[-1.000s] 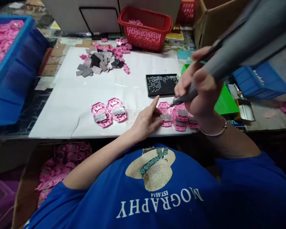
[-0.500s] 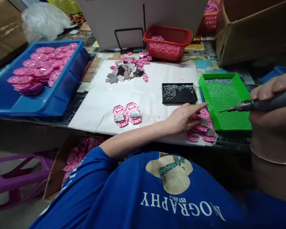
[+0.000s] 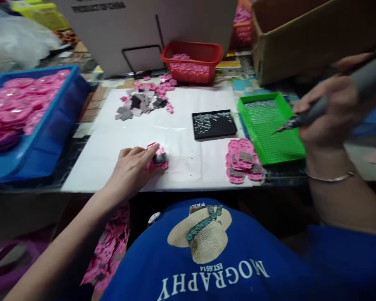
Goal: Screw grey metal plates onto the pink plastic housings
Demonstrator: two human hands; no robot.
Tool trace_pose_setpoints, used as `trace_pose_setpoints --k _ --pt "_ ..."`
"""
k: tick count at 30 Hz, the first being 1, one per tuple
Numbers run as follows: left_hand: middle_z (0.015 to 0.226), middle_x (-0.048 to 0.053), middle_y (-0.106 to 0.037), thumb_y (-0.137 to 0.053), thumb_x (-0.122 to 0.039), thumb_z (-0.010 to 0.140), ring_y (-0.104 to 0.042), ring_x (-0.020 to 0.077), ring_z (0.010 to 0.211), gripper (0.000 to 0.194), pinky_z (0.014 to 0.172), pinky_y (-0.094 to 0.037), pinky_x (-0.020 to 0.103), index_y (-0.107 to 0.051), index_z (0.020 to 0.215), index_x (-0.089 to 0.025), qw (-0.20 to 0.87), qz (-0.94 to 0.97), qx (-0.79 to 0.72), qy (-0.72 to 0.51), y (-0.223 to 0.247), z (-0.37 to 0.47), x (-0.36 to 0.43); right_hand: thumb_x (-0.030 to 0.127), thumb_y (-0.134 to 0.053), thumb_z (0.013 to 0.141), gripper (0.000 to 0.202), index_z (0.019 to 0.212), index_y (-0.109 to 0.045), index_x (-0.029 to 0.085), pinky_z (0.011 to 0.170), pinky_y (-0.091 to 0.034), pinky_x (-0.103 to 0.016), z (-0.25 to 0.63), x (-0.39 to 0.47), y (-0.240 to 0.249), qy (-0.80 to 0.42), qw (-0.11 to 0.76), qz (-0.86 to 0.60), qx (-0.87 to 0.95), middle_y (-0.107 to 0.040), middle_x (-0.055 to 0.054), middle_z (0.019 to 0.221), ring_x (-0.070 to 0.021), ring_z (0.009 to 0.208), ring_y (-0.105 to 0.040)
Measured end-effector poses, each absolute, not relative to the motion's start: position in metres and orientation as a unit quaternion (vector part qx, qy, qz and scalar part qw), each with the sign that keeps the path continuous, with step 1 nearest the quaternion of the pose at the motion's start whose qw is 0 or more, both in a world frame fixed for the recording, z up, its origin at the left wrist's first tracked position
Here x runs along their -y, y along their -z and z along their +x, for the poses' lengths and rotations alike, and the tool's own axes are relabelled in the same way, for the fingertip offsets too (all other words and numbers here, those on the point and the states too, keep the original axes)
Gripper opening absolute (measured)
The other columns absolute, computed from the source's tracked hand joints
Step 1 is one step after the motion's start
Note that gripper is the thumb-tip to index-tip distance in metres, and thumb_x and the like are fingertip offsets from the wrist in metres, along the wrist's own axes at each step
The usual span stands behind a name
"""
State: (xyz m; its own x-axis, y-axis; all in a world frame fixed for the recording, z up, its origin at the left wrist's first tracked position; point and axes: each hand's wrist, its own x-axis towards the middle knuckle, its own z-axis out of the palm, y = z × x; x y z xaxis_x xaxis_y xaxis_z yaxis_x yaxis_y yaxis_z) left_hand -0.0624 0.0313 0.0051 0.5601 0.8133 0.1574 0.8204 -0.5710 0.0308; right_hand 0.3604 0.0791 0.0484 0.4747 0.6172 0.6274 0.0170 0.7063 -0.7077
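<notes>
My left hand [image 3: 133,169] is on the white board, its fingers and thumb closed round a pink plastic casing [image 3: 164,161] with a grey plate on it. Part of that casing, and whatever else lies under my palm, is hidden. My right hand [image 3: 329,113] grips a grey electric screwdriver [image 3: 315,110], bit pointing down and left over the green tray [image 3: 271,156]. Left of that tray, a small pile of pink casings with grey plates [image 3: 246,158] lies by the board's edge. A black screw tray [image 3: 214,133] holds small silvery pieces in part of its holes.
Loose grey plates [image 3: 141,104] and small pink pieces [image 3: 155,87] are heaped at the back of the board. Behind them stands a red basket [image 3: 192,75]. At left is a blue bin [image 3: 62,108] of pink casings; a cardboard box [image 3: 288,50] stands back right.
My left hand has left the pink pile at right and moved across to the casings at left. My right hand still holds the screwdriver near the green tray. The view has shifted.
</notes>
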Motion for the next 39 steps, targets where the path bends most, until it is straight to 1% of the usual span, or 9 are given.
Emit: trace_pose_setpoints --k 1,4,9,15,19,24,29,34,39 --pt "0.103 0.011 -0.073 -0.051 -0.047 0.096 -0.063 0.0312 0.098 0.053 0.086 -0.042 0.044 -0.046 0.139 -0.016 0.023 -0.885 0.456 0.09 -0.002 -0.061 -0.032 0.051 -0.082 0.067 0.036 0.092 -0.069 0.028 0.035 -0.031 -0.023 0.36 -0.084 -0.049 -0.14 0.783 -0.313 0.519 -0.049 0.007 0.053 -0.0082 0.038 -0.043" --pt "0.102 0.015 -0.071 -0.05 -0.049 0.096 -0.065 0.0318 0.089 0.053 0.082 -0.046 0.045 -0.049 0.136 -0.014 0.031 -0.886 0.443 0.136 0.007 -0.053 -0.033 0.057 -0.08 0.069 0.042 0.092 -0.063 0.027 0.033 -0.029 -0.025 0.37 -0.103 -0.048 -0.077 0.777 -0.31 0.542 -0.046 0.008 0.052 -0.0095 0.035 -0.041" --pt "0.101 0.013 -0.07 -0.056 -0.037 0.095 -0.063 0.0255 0.082 0.056 0.071 -0.049 0.035 -0.038 0.145 -0.018 -0.018 -0.906 0.384 0.177 0.012 -0.019 -0.033 0.065 -0.079 0.064 0.058 0.093 -0.049 0.025 0.034 -0.032 -0.025 0.396 -0.131 -0.038 -0.054 0.768 -0.365 0.523 -0.044 0.009 0.06 -0.0077 0.036 -0.04" --pt "0.101 0.011 -0.07 -0.059 -0.027 0.093 -0.061 0.0246 0.089 0.063 0.075 -0.052 0.036 -0.031 0.148 -0.016 -0.091 -0.933 0.283 0.2 0.012 0.039 -0.03 0.075 -0.078 0.056 0.069 0.092 -0.045 0.027 0.038 -0.03 -0.027 0.401 -0.151 -0.023 -0.102 0.762 -0.412 0.489 -0.047 0.01 0.063 -0.0068 0.04 -0.038" --pt "0.103 0.011 -0.071 -0.058 -0.023 0.093 -0.06 0.0229 0.088 0.052 0.076 -0.053 0.036 -0.04 0.141 -0.015 -0.122 -0.936 0.254 0.211 0.011 0.056 -0.03 0.082 -0.072 0.052 0.069 0.092 -0.045 0.032 0.044 -0.031 -0.031 0.397 -0.153 -0.019 -0.104 0.748 -0.455 0.471 -0.054 0.01 0.072 -0.008 0.044 -0.035" --pt "0.105 0.012 -0.07 -0.057 -0.024 0.095 -0.062 0.0224 0.091 0.038 0.077 -0.054 0.035 -0.05 0.13 -0.014 -0.149 -0.929 0.25 0.228 0.01 0.055 -0.029 0.081 -0.074 0.051 0.068 0.093 -0.045 0.036 0.053 -0.032 -0.035 0.399 -0.153 -0.013 -0.127 0.734 -0.483 0.46 -0.06 0.007 0.091 -0.0124 0.054 -0.038" --pt "0.105 0.013 -0.07 -0.058 -0.025 0.094 -0.062 0.0228 0.092 0.032 0.076 -0.055 0.034 -0.056 0.124 -0.012 -0.153 -0.926 0.252 0.234 0.01 0.055 -0.028 0.084 -0.072 0.049 0.07 0.091 -0.042 0.037 0.052 -0.033 -0.034 0.404 -0.159 -0.007 -0.131 0.736 -0.481 0.458 -0.054 0.009 0.074 -0.0126 0.054 -0.036" --pt "0.106 0.013 -0.07 -0.06 -0.027 0.093 -0.062 0.0224 0.093 0.031 0.077 -0.055 0.034 -0.058 0.121 -0.011 -0.16 -0.924 0.251 0.241 0.01 0.057 -0.029 0.083 -0.072 0.05 0.07 0.09 -0.044 0.033 0.045 -0.031 -0.032 0.4 -0.157 -0.009 -0.104 0.741 -0.472 0.465 -0.056 0.011 0.079 -0.0087 0.048 -0.033" --pt "0.108 0.012 -0.07 -0.056 -0.023 0.095 -0.061 0.0215 0.092 0.026 0.077 -0.056 0.034 -0.059 0.119 -0.013 -0.156 -0.923 0.242 0.255 0.014 0.055 -0.03 0.079 -0.072 0.056 0.064 0.091 -0.045 0.032 0.044 -0.032 -0.031 0.395 -0.153 -0.013 -0.088 0.739 -0.464 0.481 -0.052 0.01 0.071 -0.0087 0.044 -0.035"
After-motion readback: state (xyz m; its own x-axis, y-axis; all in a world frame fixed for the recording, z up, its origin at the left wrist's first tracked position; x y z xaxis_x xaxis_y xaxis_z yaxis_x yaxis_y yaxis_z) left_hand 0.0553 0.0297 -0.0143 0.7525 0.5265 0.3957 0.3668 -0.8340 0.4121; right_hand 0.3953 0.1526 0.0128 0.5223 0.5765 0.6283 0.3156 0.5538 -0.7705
